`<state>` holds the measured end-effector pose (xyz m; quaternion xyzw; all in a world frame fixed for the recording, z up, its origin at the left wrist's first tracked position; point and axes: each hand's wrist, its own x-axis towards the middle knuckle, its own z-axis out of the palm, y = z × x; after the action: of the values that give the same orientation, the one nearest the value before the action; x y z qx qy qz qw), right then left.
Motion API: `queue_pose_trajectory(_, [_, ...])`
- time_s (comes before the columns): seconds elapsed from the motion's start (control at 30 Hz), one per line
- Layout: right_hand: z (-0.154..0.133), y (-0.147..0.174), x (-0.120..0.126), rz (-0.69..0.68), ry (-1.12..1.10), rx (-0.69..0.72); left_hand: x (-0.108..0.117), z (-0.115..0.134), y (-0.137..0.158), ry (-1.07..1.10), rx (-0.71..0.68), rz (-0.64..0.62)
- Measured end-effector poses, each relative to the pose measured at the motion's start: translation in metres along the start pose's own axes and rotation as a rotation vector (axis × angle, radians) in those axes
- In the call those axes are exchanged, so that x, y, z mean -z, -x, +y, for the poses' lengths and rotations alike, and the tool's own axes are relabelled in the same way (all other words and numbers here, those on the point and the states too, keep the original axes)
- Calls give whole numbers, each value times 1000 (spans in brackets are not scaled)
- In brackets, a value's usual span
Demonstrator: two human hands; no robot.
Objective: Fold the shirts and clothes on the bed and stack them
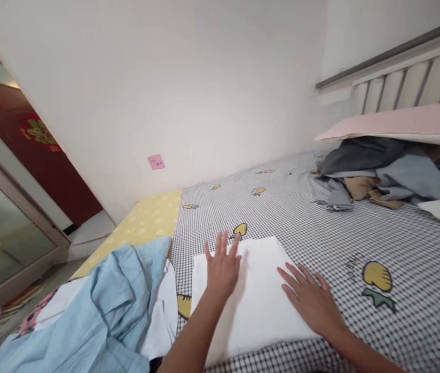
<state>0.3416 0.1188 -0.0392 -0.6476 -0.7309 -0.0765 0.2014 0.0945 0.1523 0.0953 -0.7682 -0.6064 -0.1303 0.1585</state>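
"How are the fingers?"

"On the left hand (222, 268) they're spread, palm down, reaching the far edge of the white cloth (262, 303). Whether that palm presses or hovers, I can't tell. The right hand (315, 303) has its fingers apart too, lying across the right edge. Neither pinches anything."

"And the cloth itself?"

"In front of the person, spread flat in a squarish shape on the checked sheet (321, 233)."

"What does this step want?"

"It looks like smoothing, so I'd keep the fingers wide and flat and stroke from the middle outward. One hand could anchor an edge while the other strokes."

"Any trouble spots?"

"The near edge looks slightly wavy; it probably deserves a light pass. Lean too hard and the sheet beneath might bunch and take the cloth with it."

"What's close by?"

"Just left, a white piece (163, 313), then the blue cloth (122, 295), crumpled. I'd keep the left elbow clear of both."

"Farther out?"

"A yellow strip (152, 212) past the blue heap, and at the far right, well apart, a pile (375, 166) of clothes under a pink board (406, 122). Behind it all, the wall (223, 77) with a pink note (156, 161)."
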Motion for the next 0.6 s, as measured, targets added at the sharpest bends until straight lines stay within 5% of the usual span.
queue_pose_trajectory(0.1, [2,1,-5,38,5,12,-42,4,-4,86,-27,-168])
queue_pose_trajectory(0.27, [4,2,-7,32,12,26,-95,0,9,139,201,-328])
queue_pose_trajectory(0.47, [4,2,-3,20,5,26,-89,0,1,143,233,-406])
queue_pose_trajectory(0.6, [3,1,-3,-4,-3,17,-77,-40,11,71,337,-349])
